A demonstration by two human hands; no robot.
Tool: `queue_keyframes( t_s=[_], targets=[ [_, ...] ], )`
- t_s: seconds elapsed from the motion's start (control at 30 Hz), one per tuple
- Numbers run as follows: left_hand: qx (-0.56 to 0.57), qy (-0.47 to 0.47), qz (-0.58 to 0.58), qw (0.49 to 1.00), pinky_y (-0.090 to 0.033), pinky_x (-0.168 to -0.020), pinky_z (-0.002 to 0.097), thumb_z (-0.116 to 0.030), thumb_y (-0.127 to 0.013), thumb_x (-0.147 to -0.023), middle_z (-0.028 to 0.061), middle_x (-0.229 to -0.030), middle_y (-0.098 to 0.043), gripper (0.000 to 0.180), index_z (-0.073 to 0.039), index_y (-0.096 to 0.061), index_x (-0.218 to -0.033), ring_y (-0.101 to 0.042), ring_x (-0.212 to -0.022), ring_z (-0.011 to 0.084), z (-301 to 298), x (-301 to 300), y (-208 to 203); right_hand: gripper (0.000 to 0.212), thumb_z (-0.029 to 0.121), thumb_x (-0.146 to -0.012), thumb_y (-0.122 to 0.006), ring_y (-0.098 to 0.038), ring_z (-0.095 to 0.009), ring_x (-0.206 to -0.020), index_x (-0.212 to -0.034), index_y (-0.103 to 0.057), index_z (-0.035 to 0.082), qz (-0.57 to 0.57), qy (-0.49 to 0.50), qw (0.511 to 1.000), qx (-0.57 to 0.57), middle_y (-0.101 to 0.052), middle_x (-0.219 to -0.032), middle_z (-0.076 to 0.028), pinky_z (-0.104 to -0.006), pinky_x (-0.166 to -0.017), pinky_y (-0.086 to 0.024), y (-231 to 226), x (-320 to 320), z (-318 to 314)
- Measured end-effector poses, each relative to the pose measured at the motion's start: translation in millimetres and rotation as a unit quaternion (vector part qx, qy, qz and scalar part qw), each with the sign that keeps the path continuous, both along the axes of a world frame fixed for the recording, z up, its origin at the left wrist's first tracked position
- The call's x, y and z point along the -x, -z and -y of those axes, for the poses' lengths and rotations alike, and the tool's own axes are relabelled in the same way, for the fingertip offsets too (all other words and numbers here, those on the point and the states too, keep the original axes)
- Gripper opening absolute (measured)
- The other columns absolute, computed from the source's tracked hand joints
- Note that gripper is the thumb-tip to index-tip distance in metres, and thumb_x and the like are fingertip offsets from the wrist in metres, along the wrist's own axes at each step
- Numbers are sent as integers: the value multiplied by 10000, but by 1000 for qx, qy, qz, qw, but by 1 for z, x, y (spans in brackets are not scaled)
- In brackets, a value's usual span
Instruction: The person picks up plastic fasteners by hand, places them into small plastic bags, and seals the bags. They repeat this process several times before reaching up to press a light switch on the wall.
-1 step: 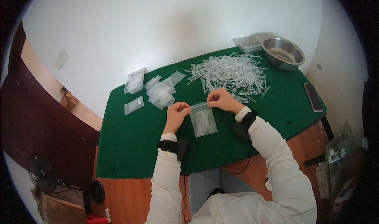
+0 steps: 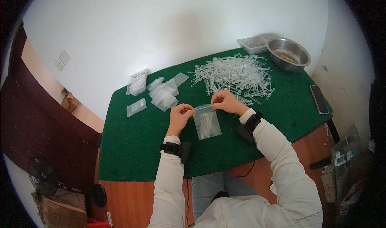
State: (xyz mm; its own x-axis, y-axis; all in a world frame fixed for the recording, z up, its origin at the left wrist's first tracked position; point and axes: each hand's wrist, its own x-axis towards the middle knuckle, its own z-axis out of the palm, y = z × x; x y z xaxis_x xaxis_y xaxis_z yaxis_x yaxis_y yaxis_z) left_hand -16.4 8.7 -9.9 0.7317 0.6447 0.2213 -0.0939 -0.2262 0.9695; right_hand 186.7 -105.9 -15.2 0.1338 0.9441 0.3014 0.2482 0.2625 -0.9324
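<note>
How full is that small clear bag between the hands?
Partly full: thin pale sticks show through the clear bag, with stick-free plastic above them.

dark-screened phone [image 2: 319,99], white wall switches [image 2: 62,61], brown box [image 2: 70,102], black fan [image 2: 43,176], clear bottle [image 2: 345,158]

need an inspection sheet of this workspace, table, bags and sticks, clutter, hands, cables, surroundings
Surface: green-topped table, its front part mostly bare
Things in use: clear bag with sticks inside; loose pile of sticks beyond it; overlapping flat bags left of the pile
Clutter: phone near right edge; metal bowl and plastic tray at far right corner
Hands: left hand and right hand pinch the clear bag's top
Cables: dark cable below table front
Surroundings: white wall behind; fan lower left
</note>
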Motion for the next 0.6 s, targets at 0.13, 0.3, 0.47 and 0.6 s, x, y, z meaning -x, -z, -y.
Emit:
queue_keyframes(
  t_s=[0.13,0.3,0.47,0.6],
  targets=[
    [-18,6,-18,1000,-435,-595,207,-34,-597,-734,18,-683,-586,46,-8,-582,-769,-557,-628,93,-2,1,1,59,9,-662,-617,-494,-48,-577,-717,-599,21,1,2,1000,-5,-565,-634,14,-198,-539,-393,1,0,0],
    [-136,-20,-23,990,-442,-610,222,-59,-609,-735,16,-710,-592,96,-9,-589,-814,-560,-646,106,10,-5,-1,53,19,-672,-617,-495,-48,-587,-721,-595,19,-9,3,1000,4,-568,-642,12,-199,-540,-393,0,5,0],
    [-309,-6,-36,950,-446,-614,239,-79,-619,-737,15,-729,-595,125,-16,-592,-841,-557,-649,114,25,-7,-14,64,59,-681,-623,-487,-62,-577,-710,-581,21,32,-17,999,-7,-560,-632,3,-213,-531,-395,-4,21,1],
    [-281,15,-120,952,-438,-602,232,-75,-613,-747,13,-725,-590,105,-15,-590,-830,-544,-642,94,26,-5,-15,66,54,-691,-621,-488,-54,-588,-728,-579,21,31,-40,999,-8,-559,-647,5,-207,-540,-397,-2,30,0]
  ],
)
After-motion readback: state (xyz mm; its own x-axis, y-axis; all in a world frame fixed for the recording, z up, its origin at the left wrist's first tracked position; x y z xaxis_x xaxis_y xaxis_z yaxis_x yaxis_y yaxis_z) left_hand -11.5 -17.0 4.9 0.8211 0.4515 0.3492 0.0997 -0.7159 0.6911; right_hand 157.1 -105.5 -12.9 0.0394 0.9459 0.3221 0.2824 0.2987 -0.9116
